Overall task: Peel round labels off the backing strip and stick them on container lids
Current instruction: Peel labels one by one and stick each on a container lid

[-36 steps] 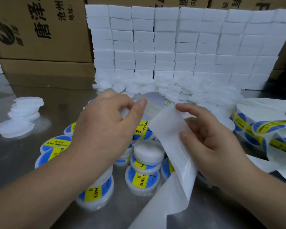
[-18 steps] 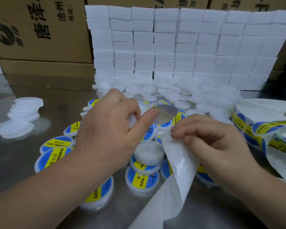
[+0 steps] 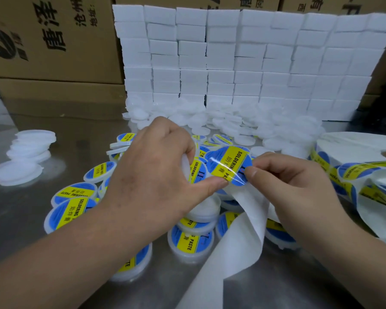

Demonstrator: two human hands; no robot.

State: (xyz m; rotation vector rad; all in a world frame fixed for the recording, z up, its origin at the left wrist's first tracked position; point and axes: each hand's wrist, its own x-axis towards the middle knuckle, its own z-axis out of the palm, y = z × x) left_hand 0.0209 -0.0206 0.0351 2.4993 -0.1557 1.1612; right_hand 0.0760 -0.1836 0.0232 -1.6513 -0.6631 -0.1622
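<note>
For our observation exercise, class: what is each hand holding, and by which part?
Right hand pinches the round label at its lower right edge; left hand grips a white lid, mostly hidden, thumb on the label.

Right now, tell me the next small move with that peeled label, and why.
Probably lower the label onto the white lid and press it flat. The right hand pinches the label's edge. The left hand touches its lower rim with the thumb while its fingers grip the lid. The backing strip hangs below, so the label looks free.

Bright even light, glare on label (image 3: 228, 167), wide-angle edge distortion
</note>
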